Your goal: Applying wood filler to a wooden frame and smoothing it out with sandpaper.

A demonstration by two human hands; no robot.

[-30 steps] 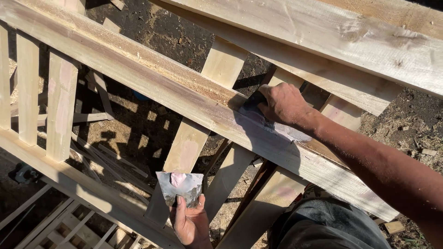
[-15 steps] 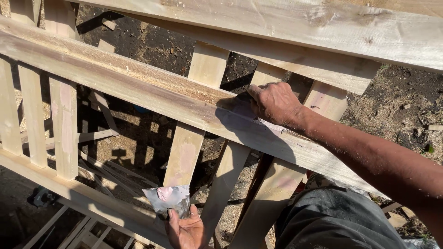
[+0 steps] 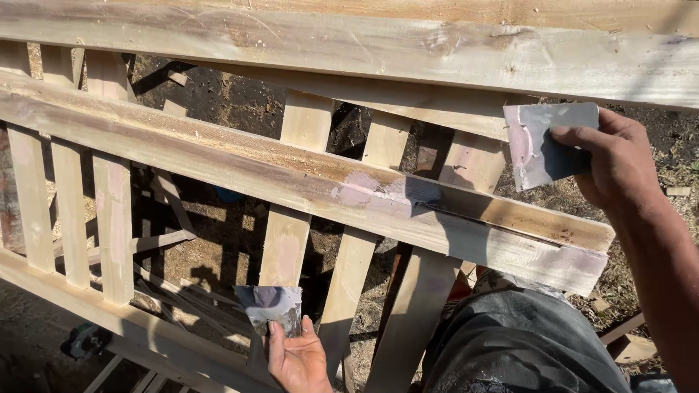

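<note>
Holding a flat grey putty blade [image 3: 547, 143] at frame right, our right hand [image 3: 615, 160] pinches it in closed fingers, above and right of the pale filler patch [image 3: 364, 191] on the long slanting wooden rail [image 3: 218, 164]; our left hand [image 3: 298, 356] grips a smaller smeared scraper [image 3: 271, 306] at bottom centre.

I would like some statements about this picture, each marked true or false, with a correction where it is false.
1. The right hand holds a flat scraper blade lifted off the wood. True.
2. The left hand is empty. False: it holds a second blade smeared with filler.
3. A pale patch of filler lies on the long wooden rail. True.
4. The rail lies flat on a table. False: it rests on a slatted wooden frame above bare ground.
</note>
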